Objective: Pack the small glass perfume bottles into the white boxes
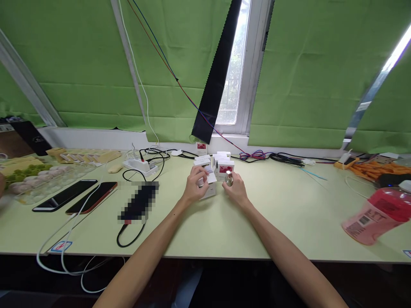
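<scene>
Left hand with fingers pinched on the flap of a small white box, right hand fingers closed around a little shiny bottle just right of it, more small boxes stacked just behind, far middle of the pale green table

Bright, even daylight, strongest through the window gap at upper centre, blown out white there, soft faint shadows on the pale table, wide-angle bending at frame edges, a pixelated patch left of centre, slightly soft detail

boxes: matt card, probably | bottle: shiny | table: smooth matt
</scene>
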Demonstrator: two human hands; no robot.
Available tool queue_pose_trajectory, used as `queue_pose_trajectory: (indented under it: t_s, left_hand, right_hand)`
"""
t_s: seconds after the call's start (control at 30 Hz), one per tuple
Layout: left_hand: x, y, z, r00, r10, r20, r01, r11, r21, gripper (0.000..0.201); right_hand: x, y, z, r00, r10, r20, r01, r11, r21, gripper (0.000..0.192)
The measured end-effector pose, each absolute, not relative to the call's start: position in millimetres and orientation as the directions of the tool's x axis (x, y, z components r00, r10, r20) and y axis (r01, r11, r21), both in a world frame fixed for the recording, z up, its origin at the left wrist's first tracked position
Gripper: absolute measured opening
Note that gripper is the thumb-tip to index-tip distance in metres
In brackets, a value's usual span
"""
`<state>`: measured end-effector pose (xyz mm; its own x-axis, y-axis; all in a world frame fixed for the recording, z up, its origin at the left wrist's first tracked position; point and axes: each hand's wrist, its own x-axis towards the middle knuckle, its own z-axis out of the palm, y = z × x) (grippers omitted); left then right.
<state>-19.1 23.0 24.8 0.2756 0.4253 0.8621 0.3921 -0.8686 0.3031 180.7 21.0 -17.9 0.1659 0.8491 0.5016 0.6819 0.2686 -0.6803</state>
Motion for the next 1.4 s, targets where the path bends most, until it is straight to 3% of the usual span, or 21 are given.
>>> queue_pose_trajectory:
  t_s: [0.23, 0.5, 0.57, 0.7, 1.03, 1.4]
  left_hand:
    - [-14.3, 24.2, 26.6, 0.202, 0.441, 0.875, 0.391, -0.855, 0.34, 0.026]
    - [-16.6, 26.3, 23.2, 0.191, 0.437, 0.879, 0.417, -0.847, 0.33, 0.001]
    - [-16.6, 26.2, 20.7, 0.199, 0.444, 0.874, 0.432, -0.84, 0.328, 0.01]
    - [-16.3, 27.2, 14.6, 0.236, 0.481, 0.844, 0.458, -0.822, 0.34, 0.021]
    - [-15.7, 34.4, 9.7, 0.242, 0.558, 0.794, 0.519, -0.766, 0.38, 0.018]
    - [-15.1, 37.2, 9.4, 0.214, 0.592, 0.777, 0.48, -0.756, 0.444, 0.016]
  right_hand:
    - [181.0, 14.3, -10.6, 0.176, 0.868, 0.464, 0.707, 0.216, -0.673, 0.022]
    - [183.5, 7.0, -3.0, 0.229, 0.913, 0.337, 0.728, 0.068, -0.682, 0.024]
    - [183.9, 6.3, -1.5, 0.23, 0.921, 0.315, 0.735, 0.048, -0.677, 0.024]
    - [185.0, 7.3, -1.4, 0.231, 0.919, 0.319, 0.743, 0.045, -0.668, 0.022]
    - [197.0, 19.6, -9.1, 0.305, 0.884, 0.353, 0.585, 0.118, -0.802, 0.016]
    - [199.4, 18.6, -5.5, 0.326, 0.897, 0.299, 0.528, 0.09, -0.845, 0.021]
